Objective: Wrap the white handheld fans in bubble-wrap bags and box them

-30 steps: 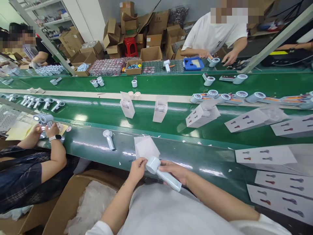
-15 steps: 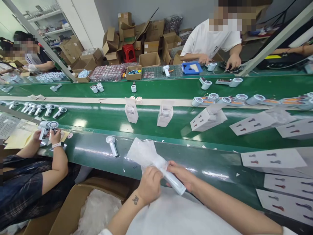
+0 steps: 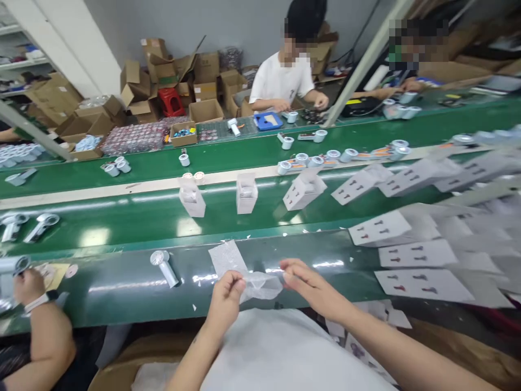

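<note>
My left hand [image 3: 228,296] is closed, thumb and fingers pinching the left end of a translucent plastic bag [image 3: 262,287]. The crumpled bag spans the gap between my hands above the bench; whether anything is inside it I cannot tell. My right hand [image 3: 311,285] is at the bag's right end, fingers stretched out and apart from the thumb, with no firm grip showing. Just behind my left hand lies a flat translucent sleeve [image 3: 228,259]. To the left, a light-blue handheld fan [image 3: 164,267] rests on the bench.
Open white boxes [image 3: 247,194] stand on the green conveyor [image 3: 142,217]. More printed boxes [image 3: 419,283] are stacked at right. A co-worker's hand [image 3: 30,288] holds a fan at far left. Across the line, a person in a white shirt [image 3: 280,81] works beside a blue tray [image 3: 267,120].
My view has shifted so that the bench scene sits further left. The pale fan handle that my right hand gripped no longer shows. That hand's fingers have opened; my left still pinches plastic.
</note>
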### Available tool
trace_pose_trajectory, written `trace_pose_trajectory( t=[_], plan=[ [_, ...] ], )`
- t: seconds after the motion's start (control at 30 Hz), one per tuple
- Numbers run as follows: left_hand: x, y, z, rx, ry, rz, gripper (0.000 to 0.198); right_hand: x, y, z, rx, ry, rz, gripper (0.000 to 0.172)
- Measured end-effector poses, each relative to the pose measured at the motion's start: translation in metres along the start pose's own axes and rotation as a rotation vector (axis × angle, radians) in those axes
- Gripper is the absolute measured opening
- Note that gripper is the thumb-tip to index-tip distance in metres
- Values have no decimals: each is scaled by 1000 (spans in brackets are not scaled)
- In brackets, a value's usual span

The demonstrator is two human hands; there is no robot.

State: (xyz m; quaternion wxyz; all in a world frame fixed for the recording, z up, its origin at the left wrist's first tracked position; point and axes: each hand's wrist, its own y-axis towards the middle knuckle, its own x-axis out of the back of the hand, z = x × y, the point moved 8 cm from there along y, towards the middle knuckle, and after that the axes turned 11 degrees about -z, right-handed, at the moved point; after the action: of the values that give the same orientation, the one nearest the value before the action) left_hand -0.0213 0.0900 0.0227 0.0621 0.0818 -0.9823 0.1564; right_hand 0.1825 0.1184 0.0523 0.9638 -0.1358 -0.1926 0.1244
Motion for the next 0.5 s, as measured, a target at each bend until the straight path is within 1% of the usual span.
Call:
trace_pose_trajectory(
  t=[0.03, 0.07, 0.1, 0.13, 0.17, 0.2, 0.23, 0.27, 0.3, 0.33, 0.37, 0.4, 0.43, 0.47, 0.5],
  plan=[
    [-7, 1, -2, 14, -52, 66, 21, 0, -2, 1, 14, 45, 16, 29],
    [-15, 0, -4, 24, -93, 139, 24, -4, -4, 1, 31, 94, 45, 32],
    [-24, -1, -6, 30, -119, 208, 27, -9, -5, 0, 54, 140, 74, 42],
    [-32, -2, -9, 22, -122, 264, 29, -14, -6, -2, 74, 187, 91, 48],
    [-39, -2, -12, -10, -96, 309, 30, -19, -6, -5, 84, 233, 85, 45],
    [-46, -2, -15, -69, -42, 338, 29, -22, -4, -10, 66, 286, 37, 34],
    [-53, -1, -19, -147, 36, 350, 30, -23, -2, -17, 23, 355, -30, 27],
    [-60, -1, -21, -233, 130, 359, 38, -24, 0, -24, -25, 424, -95, 25],
    [-68, 0, -23, -314, 227, 363, 54, -25, 1, -30, -70, 486, -149, 24],
    [-78, 0, -22, -377, 312, 373, 72, -26, 0, -34, -103, 539, -177, 24],
    [-88, 0, -20, -415, 377, 394, 80, -24, -2, -36, -119, 571, -171, 22],
    [-99, 0, -17, -435, 420, 429, 77, -17, -7, -36, -114, 573, -161, 19],
    [-109, -2, -15, -453, 442, 468, 63, -2, -12, -38, -98, 543, -172, 17],
    [-117, -3, -14, -475, 445, 493, 45, 24, -20, -42, -82, 487, -229, 17],
    [-121, -4, -16, -496, 436, 489, 31, 61, -30, -50, -59, 403, -339, 18]
  ],
)
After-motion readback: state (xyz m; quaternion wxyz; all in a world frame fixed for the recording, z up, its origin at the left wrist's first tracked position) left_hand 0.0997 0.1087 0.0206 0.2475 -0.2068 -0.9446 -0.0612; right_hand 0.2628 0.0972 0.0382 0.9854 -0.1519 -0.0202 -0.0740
